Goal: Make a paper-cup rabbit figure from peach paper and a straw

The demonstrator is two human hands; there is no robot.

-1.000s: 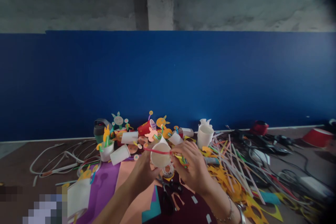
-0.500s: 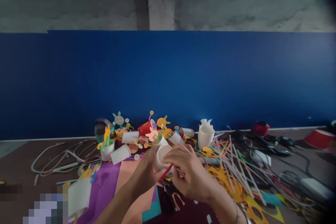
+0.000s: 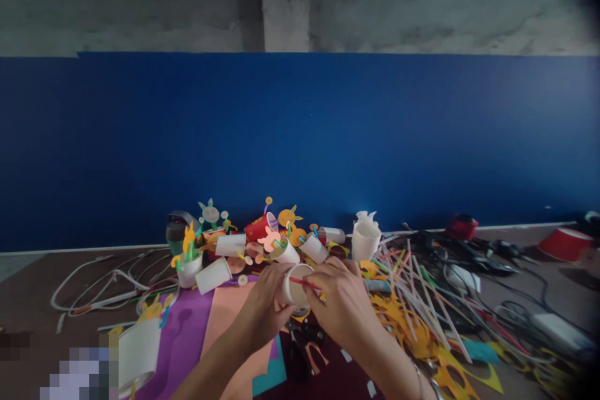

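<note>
A white paper cup (image 3: 295, 294) is held by my left hand (image 3: 265, 307), whose fingers wrap round its left side; the opening is tilted toward me. My right hand (image 3: 340, 300) pinches a thin red straw (image 3: 304, 282), which lies across the cup's mouth with its free end at the left. Under my hands are black-handled scissors (image 3: 297, 350), lying on dark red paper (image 3: 337, 375). Sheets of orange paper (image 3: 232, 312) and purple paper (image 3: 182, 337) spread out to the left.
Behind my hands lie white cups (image 3: 213, 275) with paper animal faces and a red cup (image 3: 261, 225). A white cup (image 3: 366, 240) stands back right. Straws (image 3: 422, 300), yellow paper scraps (image 3: 403, 319) and black cables are at the right; white cables (image 3: 112, 281) at the left.
The red straw has risen from below the cup's rim to lie nearly level across its mouth. The cup has tipped toward me, and my right hand has turned with the straw.
</note>
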